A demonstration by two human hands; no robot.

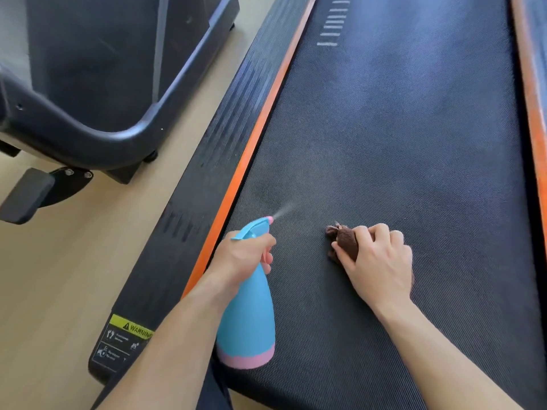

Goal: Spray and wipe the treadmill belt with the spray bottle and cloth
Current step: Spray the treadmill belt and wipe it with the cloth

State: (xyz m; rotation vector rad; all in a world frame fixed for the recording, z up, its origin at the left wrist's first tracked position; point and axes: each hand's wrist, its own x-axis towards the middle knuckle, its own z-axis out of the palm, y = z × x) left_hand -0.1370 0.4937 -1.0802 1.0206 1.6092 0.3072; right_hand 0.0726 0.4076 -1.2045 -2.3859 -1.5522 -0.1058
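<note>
Now spray bottle [247, 315] mists belt [399, 143] — right hand [379, 261] seemingly presses cloth [344, 239].

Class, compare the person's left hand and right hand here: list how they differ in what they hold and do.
The left hand grips a blue spray bottle; the right hand grips a brown cloth. The left hand is spraying, mist leaving the nozzle; the right hand rests with its cloth on the treadmill belt. Both curl round a cleaning tool.

My left hand [238, 257] grips the bottle [248, 315], arm stretched forward; my right hand [380, 261], fingers curled, holds the cloth [346, 241].
</note>
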